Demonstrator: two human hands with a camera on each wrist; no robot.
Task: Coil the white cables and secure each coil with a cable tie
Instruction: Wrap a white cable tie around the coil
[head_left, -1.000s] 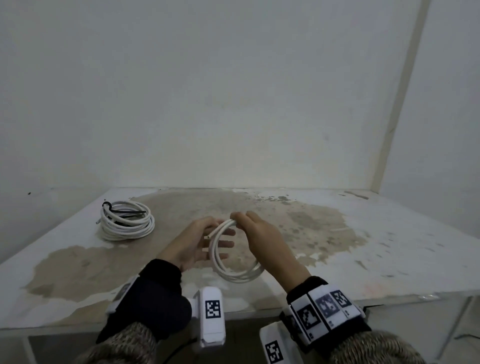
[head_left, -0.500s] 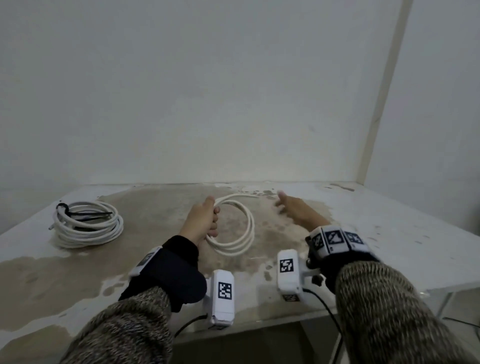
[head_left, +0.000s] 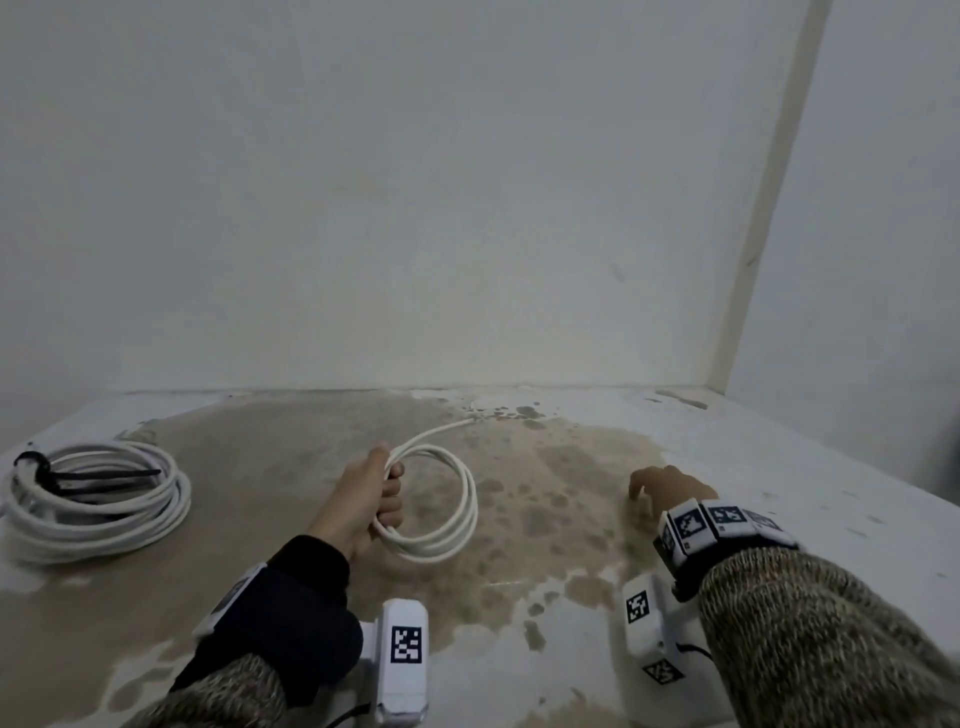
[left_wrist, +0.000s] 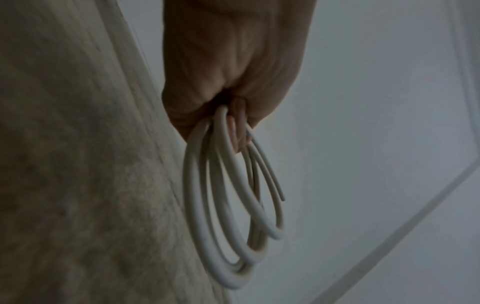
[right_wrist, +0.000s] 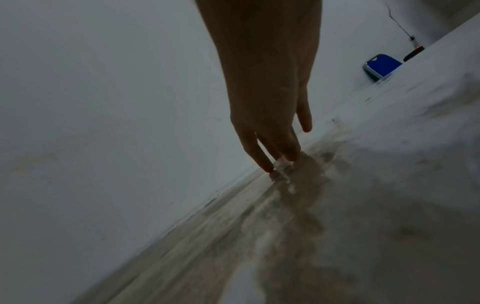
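My left hand (head_left: 382, 493) grips a small coil of white cable (head_left: 457, 512) above the middle of the worn table (head_left: 779, 467), fingers curled round its left side. One loose end (head_left: 447, 428) points toward the back wall. The left wrist view shows the loops (left_wrist: 233, 216) hanging from my fist (left_wrist: 233, 107). My right hand (head_left: 660, 483) is off to the right with straight fingers (right_wrist: 265, 156) reaching down to the tabletop, holding nothing. A larger white coil (head_left: 98, 506) bound with a black cable tie (head_left: 78, 475) lies at the left.
A white wall stands close behind the table, with a corner post (head_left: 763, 208) at the right. In the right wrist view a blue object (right_wrist: 381, 65) and a small black device (right_wrist: 414, 53) show far off to the right.
My right hand has let go of the small coil and moved right and down to the tabletop. My left hand has carried the coil forward, holding it alone.
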